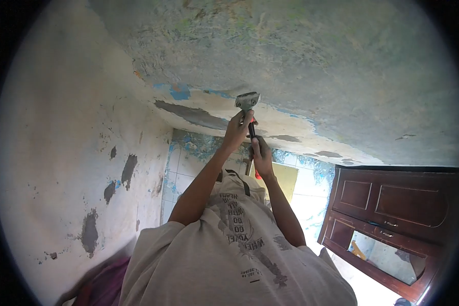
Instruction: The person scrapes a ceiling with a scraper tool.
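Note:
A scraper (247,100) with a wide metal head and a black and red handle is held out in front of me, its head against the grey, partly stripped wall surface (301,86). My left hand (237,130) is closed around the upper handle, just below the head. Lower down, my right hand (261,155) grips the handle's end. Around the head, a ragged edge of white and blue paint (180,92) borders the bare grey area. The blade's edge is too small to make out clearly.
On the left, another white wall (132,127) has grey bare patches. A dark wooden cabinet (357,188) with a glass panel stands at right. White tiles (186,166) carry blue flecks below. Purple cloth (107,280) lies lower left; a yellowish panel (285,178) shows behind my right arm.

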Action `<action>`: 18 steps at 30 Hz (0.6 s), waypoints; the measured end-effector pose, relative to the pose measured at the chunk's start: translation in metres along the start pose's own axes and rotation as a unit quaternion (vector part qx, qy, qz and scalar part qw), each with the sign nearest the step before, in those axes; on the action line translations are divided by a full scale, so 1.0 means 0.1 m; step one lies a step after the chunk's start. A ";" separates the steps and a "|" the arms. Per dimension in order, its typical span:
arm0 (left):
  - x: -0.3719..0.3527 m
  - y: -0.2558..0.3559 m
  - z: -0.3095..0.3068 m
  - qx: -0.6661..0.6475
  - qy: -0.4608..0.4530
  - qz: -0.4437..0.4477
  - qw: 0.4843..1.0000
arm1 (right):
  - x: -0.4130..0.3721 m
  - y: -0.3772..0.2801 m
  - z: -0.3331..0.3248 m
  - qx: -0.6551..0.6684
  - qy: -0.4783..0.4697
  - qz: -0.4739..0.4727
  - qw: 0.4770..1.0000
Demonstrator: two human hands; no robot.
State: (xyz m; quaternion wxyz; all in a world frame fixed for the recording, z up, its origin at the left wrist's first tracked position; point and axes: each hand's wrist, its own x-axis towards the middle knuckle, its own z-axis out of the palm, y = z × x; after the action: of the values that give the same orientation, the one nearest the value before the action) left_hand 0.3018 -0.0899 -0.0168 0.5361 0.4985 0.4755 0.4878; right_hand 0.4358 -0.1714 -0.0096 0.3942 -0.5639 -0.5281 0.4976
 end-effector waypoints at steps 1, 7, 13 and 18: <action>0.01 0.04 -0.05 0.000 -0.022 -0.005 1.000 | 0.04 -0.10 0.02 0.036 0.000 -0.001 0.999; -0.57 0.15 -0.33 -0.032 -0.103 -0.084 0.991 | 0.08 -0.30 0.19 0.235 -0.005 -0.048 0.971; -1.49 0.13 -0.39 -0.072 -0.095 -0.211 0.970 | -0.01 -0.33 0.39 0.342 -0.008 -0.020 0.939; -1.71 0.19 -0.54 0.065 -0.138 -0.256 0.955 | 0.14 -0.19 0.42 0.402 0.114 0.072 0.906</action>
State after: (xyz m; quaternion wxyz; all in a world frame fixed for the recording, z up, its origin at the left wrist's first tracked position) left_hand 0.2343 -0.2560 0.0032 0.6698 0.4568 0.5388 0.2287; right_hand 0.3901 -0.1589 -0.0010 0.6078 -0.4473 -0.1925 0.6272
